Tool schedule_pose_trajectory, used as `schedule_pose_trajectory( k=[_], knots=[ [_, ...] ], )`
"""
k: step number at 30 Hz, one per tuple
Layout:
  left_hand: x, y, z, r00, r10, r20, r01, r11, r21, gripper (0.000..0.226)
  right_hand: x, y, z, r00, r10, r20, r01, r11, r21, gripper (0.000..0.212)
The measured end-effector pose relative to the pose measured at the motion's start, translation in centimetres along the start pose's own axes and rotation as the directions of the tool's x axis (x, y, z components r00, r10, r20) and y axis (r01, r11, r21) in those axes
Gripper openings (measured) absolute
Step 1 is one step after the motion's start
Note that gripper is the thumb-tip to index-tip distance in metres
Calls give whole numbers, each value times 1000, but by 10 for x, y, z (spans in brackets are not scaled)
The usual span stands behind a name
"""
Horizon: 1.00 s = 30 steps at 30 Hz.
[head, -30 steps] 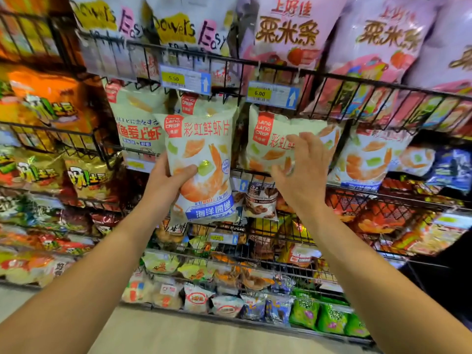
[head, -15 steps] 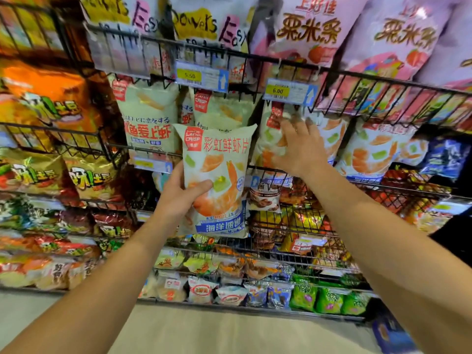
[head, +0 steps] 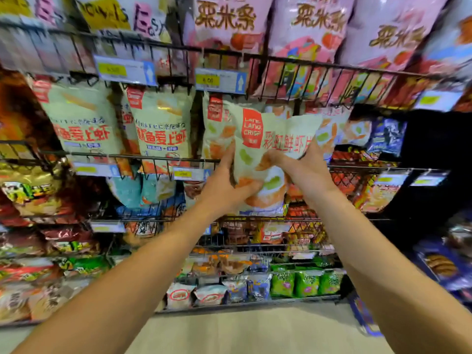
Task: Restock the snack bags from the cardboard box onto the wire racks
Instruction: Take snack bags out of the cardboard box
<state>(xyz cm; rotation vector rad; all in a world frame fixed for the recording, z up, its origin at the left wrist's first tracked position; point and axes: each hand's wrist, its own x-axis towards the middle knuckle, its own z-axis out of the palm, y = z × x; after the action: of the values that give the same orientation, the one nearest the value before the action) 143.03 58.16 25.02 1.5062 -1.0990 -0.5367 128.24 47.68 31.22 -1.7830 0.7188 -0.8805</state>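
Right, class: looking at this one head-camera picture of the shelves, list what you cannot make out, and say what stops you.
- Cardboard box: nowhere in the head view, so its contents are unknown.
- Lower half of the prawn cracker bag: covered by the left hand and right hand.
- Bags behind it on the rack: hidden by the held bag.
- Left price tag: figures blurred.
- Bottom-shelf packets: print too small.

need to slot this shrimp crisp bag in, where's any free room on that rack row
Both hands grip the shrimp crisp bag. The only gap is a dark strip between the fish-snack bags and the matching crisp bags. Elsewhere the row is packed.
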Motion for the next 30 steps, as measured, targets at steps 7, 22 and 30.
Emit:
schedule_pose_trajectory(
  k=[7,22,30],
  knots=[
    [40,-14,33,995,55,-86,4,820,572,80,24,0,-90,930,-253,-266,257,966,-17,81],
    [48,-61,69,975,86,-206,161,372,914,89,122,95,-56,985,-154,-83,156,988,18,73],
    [46,-73,77,968,103,-229,175,375,910,97,142,101,-55,995,-89,44,92,992,-84,76]
  ],
)
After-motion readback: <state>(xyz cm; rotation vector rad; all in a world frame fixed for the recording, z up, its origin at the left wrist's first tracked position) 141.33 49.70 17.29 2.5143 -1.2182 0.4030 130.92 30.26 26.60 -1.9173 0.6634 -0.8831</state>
